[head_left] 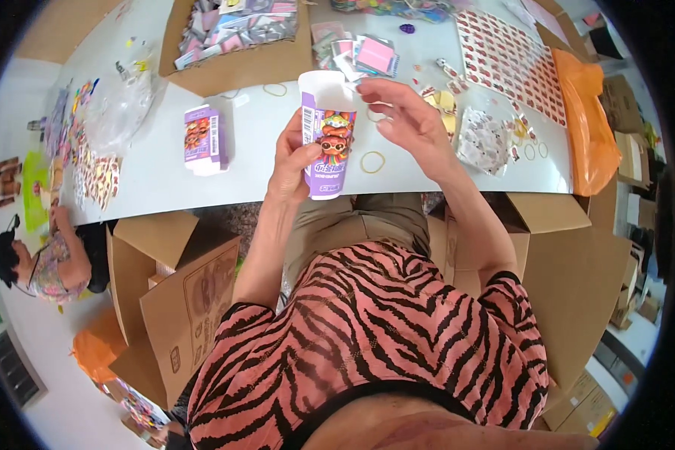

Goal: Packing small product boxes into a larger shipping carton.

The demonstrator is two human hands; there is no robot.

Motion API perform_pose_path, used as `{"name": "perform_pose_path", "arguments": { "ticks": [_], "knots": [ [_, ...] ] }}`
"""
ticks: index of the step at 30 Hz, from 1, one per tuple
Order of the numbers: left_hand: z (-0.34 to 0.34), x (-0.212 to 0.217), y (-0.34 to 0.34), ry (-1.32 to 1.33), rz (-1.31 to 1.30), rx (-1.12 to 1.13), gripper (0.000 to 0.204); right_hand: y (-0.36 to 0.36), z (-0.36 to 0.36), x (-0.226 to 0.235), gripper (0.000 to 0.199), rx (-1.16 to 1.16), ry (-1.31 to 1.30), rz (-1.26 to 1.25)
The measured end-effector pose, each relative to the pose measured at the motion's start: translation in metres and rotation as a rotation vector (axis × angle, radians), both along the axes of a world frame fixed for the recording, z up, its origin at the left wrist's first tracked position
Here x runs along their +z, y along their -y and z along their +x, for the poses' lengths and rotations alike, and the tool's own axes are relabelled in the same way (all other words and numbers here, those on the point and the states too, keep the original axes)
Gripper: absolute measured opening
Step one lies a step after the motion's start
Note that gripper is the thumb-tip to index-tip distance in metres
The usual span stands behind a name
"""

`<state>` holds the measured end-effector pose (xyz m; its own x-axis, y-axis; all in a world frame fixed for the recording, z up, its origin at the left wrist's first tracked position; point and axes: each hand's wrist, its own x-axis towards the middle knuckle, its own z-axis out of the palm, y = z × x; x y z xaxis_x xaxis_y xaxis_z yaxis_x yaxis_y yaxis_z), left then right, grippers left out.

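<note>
My left hand (pixel 286 166) is closed round a small purple carton (pixel 325 178) with a colourful cartoon figure on its front. The carton stands upright above the table's near edge, its white top flaps raised. Close to the right of those flaps is my right hand (pixel 416 129), its thumb and fingers apart and nothing seen between them. Whether a fingertip touches the flap I cannot tell. A second purple carton (pixel 201 140) lies on the table to the left. Just right of the held carton is a yellow rubber band (pixel 372 162).
A cardboard box (pixel 236 73) of small packets stands at the back, beside loose pink cards (pixel 375 56). Sticker sheets (pixel 511 64), an orange bag (pixel 583 124) and a clear bag of white pieces (pixel 486 141) lie right. Open cartons (pixel 180 300) flank me. Another person (pixel 52 262) sits left.
</note>
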<state>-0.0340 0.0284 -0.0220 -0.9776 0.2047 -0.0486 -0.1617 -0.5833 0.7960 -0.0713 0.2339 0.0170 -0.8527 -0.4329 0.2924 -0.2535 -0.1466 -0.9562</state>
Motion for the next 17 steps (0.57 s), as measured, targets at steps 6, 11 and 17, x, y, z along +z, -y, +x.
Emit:
{"name": "perform_pose_path", "arguments": {
  "ticks": [6, 11, 17],
  "knots": [
    [0.000, 0.002, -0.031, -0.028, 0.239, -0.110, 0.071, -0.005, 0.006, 0.000, 0.046, 0.127, 0.130, -0.084],
    [0.002, 0.005, -0.042, 0.029, 0.330, -0.138, 0.070, -0.013, 0.014, 0.011, 0.039, 0.060, 0.158, -0.019],
    [0.004, 0.024, -0.049, 0.042, -0.030, -0.165, 0.079, -0.022, 0.016, 0.005, 0.039, -0.069, 0.089, 0.108]
  ]
}}
